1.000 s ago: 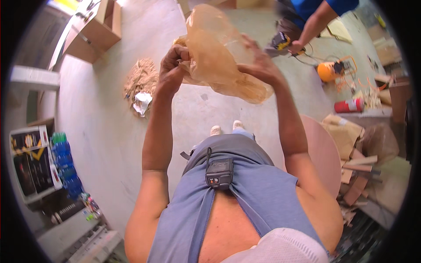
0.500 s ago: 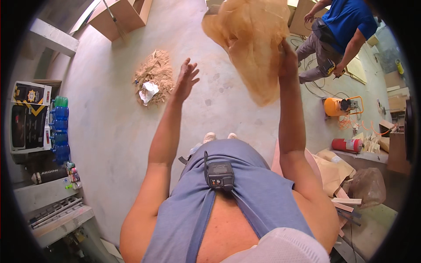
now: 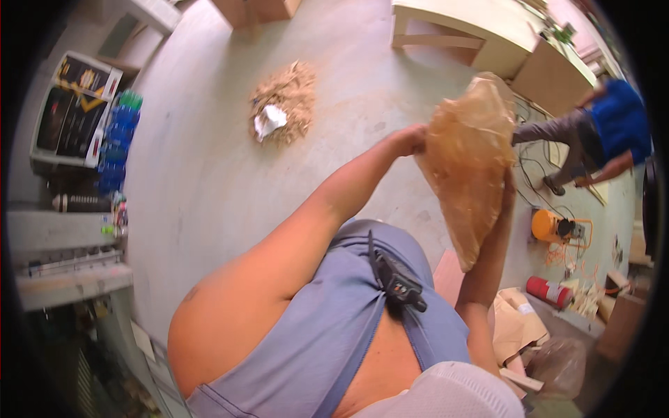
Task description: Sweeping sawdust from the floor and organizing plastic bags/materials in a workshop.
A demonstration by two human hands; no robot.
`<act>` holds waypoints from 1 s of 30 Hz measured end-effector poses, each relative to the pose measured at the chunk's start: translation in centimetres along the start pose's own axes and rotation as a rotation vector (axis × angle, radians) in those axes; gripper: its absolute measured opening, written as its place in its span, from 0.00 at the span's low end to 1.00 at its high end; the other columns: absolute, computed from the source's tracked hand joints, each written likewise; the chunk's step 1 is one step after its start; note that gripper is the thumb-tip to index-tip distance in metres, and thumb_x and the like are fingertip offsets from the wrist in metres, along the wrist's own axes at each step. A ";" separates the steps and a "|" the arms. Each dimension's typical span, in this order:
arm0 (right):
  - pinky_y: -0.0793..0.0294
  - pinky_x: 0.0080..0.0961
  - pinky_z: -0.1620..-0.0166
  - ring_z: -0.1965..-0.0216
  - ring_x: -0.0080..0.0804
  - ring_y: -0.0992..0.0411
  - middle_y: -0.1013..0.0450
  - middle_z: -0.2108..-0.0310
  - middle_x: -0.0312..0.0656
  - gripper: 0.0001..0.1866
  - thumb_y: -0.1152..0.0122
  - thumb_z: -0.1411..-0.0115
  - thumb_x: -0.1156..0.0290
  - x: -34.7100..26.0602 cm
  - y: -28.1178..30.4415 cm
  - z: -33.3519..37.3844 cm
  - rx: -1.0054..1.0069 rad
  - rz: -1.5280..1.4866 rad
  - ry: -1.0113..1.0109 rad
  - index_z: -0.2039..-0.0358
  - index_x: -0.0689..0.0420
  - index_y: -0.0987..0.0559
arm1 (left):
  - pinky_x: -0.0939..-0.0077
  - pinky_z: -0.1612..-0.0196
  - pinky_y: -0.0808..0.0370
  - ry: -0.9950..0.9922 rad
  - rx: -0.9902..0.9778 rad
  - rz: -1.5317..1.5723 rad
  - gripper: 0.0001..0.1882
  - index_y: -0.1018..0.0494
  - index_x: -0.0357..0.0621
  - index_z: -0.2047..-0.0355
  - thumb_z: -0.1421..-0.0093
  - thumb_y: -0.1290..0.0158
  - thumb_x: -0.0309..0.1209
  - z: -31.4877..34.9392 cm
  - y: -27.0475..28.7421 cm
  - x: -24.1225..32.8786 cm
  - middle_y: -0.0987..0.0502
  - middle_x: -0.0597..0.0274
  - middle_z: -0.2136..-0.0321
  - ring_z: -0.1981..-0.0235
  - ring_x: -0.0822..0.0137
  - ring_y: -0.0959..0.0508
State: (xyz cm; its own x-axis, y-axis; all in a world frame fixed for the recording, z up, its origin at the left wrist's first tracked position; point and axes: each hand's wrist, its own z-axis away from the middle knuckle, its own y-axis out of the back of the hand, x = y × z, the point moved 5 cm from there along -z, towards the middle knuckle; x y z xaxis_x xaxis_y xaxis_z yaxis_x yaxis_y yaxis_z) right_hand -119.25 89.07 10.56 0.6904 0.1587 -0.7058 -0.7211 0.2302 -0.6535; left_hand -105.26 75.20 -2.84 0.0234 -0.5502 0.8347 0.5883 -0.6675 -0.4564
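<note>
A crumpled, translucent brown plastic bag (image 3: 468,160) hangs in front of me, right of the middle, its narrow end pointing down. My left hand (image 3: 412,139) is closed at the bag's left edge, and its fingertips are hidden. Along the other edge, my right hand (image 3: 509,182) grips the bag, partly covered by the plastic. On the floor at the far left of my hands lies a heap of wood shavings (image 3: 296,97) with a crumpled white scrap (image 3: 270,121) on it.
A person in a blue shirt (image 3: 620,118) stands at the right near cables and an orange compressor (image 3: 547,226). Closer in are a red cylinder (image 3: 548,292) and wood scraps. Blue bottles (image 3: 115,150) line the left side. A wooden table (image 3: 467,21) stands at the back.
My left hand has moved right and taken hold of the bag's edge. The bag has come lower and nearer, and my view has turned to the right.
</note>
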 end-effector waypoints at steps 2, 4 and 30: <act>0.33 0.20 0.60 0.63 0.24 0.33 0.29 0.66 0.36 0.19 0.52 0.41 0.56 -1.0 6.1 1.2 0.115 0.287 0.095 0.61 0.58 0.26 | 0.76 0.69 0.29 -0.248 0.211 -0.315 0.11 0.26 0.44 0.64 0.46 0.53 0.31 0.2 -3.9 2.8 0.24 0.66 0.70 0.71 0.70 0.28; 0.34 0.20 0.61 0.65 0.24 0.32 0.29 0.67 0.36 0.18 0.53 0.41 0.56 -4.5 8.2 -1.9 0.182 0.604 0.218 0.62 0.58 0.25 | 0.75 0.71 0.29 -0.362 0.315 -0.494 0.10 0.26 0.42 0.66 0.46 0.53 0.31 -1.7 -0.7 2.9 0.25 0.65 0.72 0.72 0.70 0.29; 0.33 0.16 0.63 0.69 0.21 0.31 0.27 0.71 0.35 0.09 0.41 0.48 0.69 -3.2 -6.1 -25.1 0.394 0.985 0.327 0.68 0.60 0.25 | 0.83 0.77 0.33 -0.210 0.265 -0.080 0.15 0.27 0.39 0.68 0.48 0.44 0.39 -6.7 16.9 21.3 0.31 0.70 0.83 0.83 0.76 0.31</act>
State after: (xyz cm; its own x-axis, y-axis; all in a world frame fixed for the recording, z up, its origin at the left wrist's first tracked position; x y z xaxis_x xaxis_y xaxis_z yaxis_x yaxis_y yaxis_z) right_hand -118.53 63.07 9.93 -0.2653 0.1922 -0.9448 -0.8367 0.4410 0.3247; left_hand -100.19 48.84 5.12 0.1181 -0.3679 0.9224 0.7838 -0.5357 -0.3140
